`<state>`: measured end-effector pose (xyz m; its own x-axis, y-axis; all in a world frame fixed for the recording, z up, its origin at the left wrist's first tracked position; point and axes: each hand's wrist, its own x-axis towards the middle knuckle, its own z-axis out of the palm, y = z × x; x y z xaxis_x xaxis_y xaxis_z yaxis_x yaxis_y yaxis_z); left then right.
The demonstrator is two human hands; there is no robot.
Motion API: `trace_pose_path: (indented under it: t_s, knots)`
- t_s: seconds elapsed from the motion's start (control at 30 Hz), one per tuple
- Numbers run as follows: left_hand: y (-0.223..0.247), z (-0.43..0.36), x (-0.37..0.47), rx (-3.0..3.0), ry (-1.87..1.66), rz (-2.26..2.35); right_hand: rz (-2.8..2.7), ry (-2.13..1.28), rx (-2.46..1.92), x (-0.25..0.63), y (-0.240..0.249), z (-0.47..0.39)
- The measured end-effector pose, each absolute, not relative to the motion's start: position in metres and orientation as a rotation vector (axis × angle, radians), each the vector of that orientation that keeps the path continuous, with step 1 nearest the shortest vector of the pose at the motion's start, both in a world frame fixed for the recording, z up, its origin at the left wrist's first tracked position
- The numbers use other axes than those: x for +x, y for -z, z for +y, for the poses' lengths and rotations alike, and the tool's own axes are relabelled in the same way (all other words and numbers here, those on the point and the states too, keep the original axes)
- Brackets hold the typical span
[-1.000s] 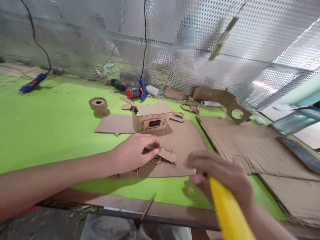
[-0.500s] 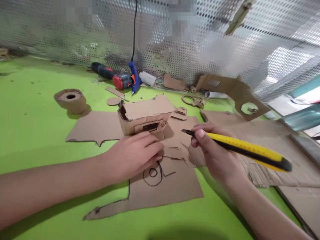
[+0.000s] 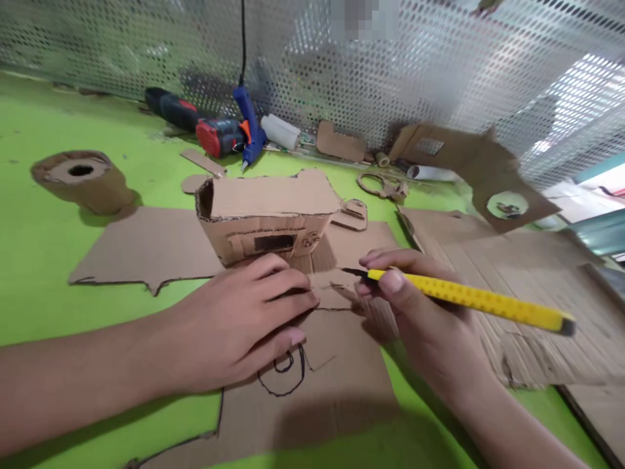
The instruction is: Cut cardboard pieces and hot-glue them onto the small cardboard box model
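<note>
My right hand grips a yellow utility knife with its dark blade pointing left, close above the cardboard sheet. Palm down, my left hand presses on that sheet with its fingers stretched out, partly covering a circle drawn in black. Several cut lines run across the sheet between the hands. Just beyond the left fingers stands a cardboard box model with a dark slot in its front side. Whether the blade tip touches the sheet I cannot tell.
A cardboard roll stands at left on the green table. Along the perforated metal wall lie a power tool, a blue glue gun and a white roll. Larger corrugated sheets lie at right, with a holed cardboard piece behind.
The knife has come down and left toward the cut lines, its handle rolled to show more yellow. My left hand has spread over the drawn circle. The view has moved closer.
</note>
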<state>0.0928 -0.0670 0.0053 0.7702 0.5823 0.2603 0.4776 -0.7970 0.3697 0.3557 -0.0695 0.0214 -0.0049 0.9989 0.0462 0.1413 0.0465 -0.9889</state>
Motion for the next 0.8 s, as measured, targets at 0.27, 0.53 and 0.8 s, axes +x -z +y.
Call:
trace_pose_path:
  t_s: [0.27,0.53,0.8]
  knots:
    - [-0.004,-0.066,0.092,2.674,-0.558,0.776,-1.470,-0.781,-1.387,0.362,-0.018,-0.082]
    - [-0.003,-0.071,0.094,2.518,-0.617,0.861,-1.726,-0.750,-1.426,0.372,-0.017,-0.078]
    - [-0.002,-0.070,0.093,2.482,-0.673,0.866,-1.996,-0.378,-1.572,0.368,-0.026,-0.086]
